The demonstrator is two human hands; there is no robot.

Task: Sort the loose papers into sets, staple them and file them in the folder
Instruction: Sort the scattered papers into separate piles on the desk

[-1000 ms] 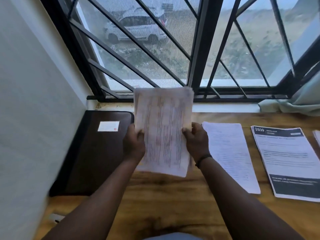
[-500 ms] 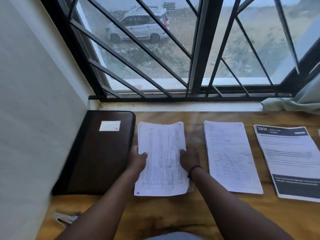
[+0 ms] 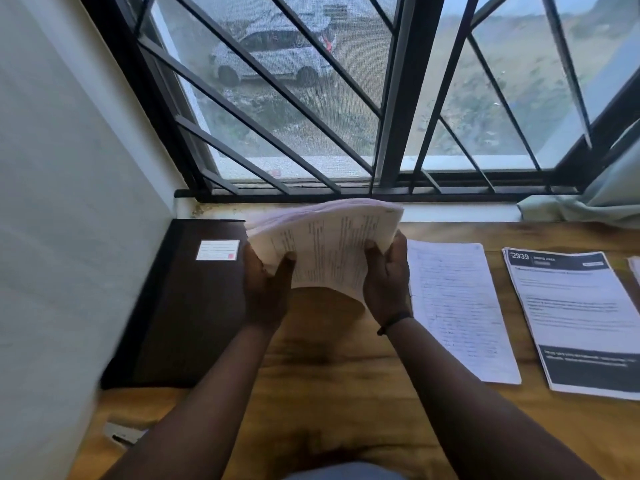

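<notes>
Sheaf: held above the desk, just right of the folder; long axis across, from folder side toward the written pile; bowed upward in the middle, far edge fanned into loose leaves, near edge drooping between the hands.
Left hand: closed on the sheaf's left end, thumb on top, fingers under; overlaps the folder's right edge.
Right hand: closed on the sheaf's right end, thumb on the printed face; dark band at the wrist.
Look: white sheets, rows of small print running sideways; text too blurred to read.
Folder: dark brown, shut, flat against the wall, white label with a red mark near its far right corner.
Room: bare wood right of the folder, under the sheaf and toward the near edge; beyond that the written pile, then a sheet with black bands, both lying lengthways away from the near edge.
Stapler: near the folder's near left corner, by the wall; partly hidden by the forearm.
</notes>
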